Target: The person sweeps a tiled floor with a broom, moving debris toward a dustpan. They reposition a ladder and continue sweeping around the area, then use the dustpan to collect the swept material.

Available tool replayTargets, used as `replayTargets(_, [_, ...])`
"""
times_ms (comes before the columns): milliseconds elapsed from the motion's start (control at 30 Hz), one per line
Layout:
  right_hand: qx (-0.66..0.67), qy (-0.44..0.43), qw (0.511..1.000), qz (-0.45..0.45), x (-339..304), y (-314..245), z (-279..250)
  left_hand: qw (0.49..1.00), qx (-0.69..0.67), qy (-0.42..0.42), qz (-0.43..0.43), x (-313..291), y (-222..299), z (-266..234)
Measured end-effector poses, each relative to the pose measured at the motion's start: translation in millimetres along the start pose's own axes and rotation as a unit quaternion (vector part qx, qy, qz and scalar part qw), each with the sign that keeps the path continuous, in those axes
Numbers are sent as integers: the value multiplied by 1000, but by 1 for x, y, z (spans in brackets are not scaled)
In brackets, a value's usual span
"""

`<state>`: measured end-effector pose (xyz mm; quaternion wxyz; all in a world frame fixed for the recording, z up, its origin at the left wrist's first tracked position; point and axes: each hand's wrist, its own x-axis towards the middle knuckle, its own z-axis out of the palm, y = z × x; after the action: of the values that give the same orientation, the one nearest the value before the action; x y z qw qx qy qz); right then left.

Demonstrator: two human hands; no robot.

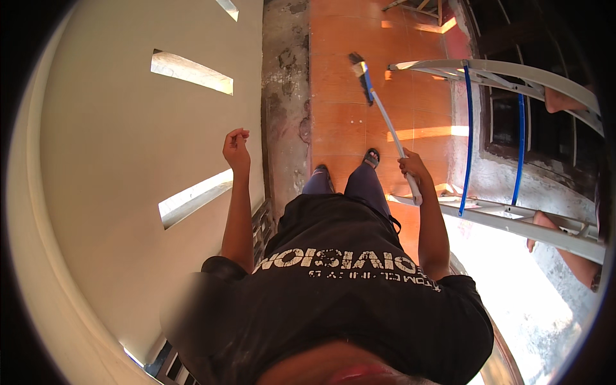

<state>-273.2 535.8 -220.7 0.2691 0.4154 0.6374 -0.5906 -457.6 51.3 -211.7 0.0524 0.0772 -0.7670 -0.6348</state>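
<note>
My right hand [416, 166] is wrapped round the pale handle [389, 122] of a long-handled brush. Its blue and dark bristled head [363, 78] points away from me, over the orange tiled floor; whether it touches the tiles I cannot tell. The lower end of the handle shows below my fist. My left hand [237, 149] is raised at the left beside the cream wall, apart from it, with its fingers loosely curled and nothing visible in them.
An aluminium ladder [507, 222] with blue bars stands at the right. Another person's hand [562, 101] and arm [571, 263] are at it. The cream wall [128, 147] has slanted slots. A stained concrete strip [286, 83] borders the orange tiles [337, 38]. Wooden legs [423, 9] show at the far end.
</note>
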Motion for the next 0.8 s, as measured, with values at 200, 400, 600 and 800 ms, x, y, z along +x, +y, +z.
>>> replayTargets(200, [-114, 15, 993, -14, 134, -15, -17, 997, 45, 57, 9, -26, 20, 6])
replayTargets(400, [-442, -257, 854, -96, 226, -1, 36, 977, 60, 206, -10, -66, 50, 17])
replayTargets(600, [6, -459, 869, 186, 234, -91, 3, 952, 50, 297, -56, -98, 46, 59])
replayTargets(800, [-101, -268, 958, 18, 216, -195, -20, 936, 70, 332, -95, -115, 35, 73])
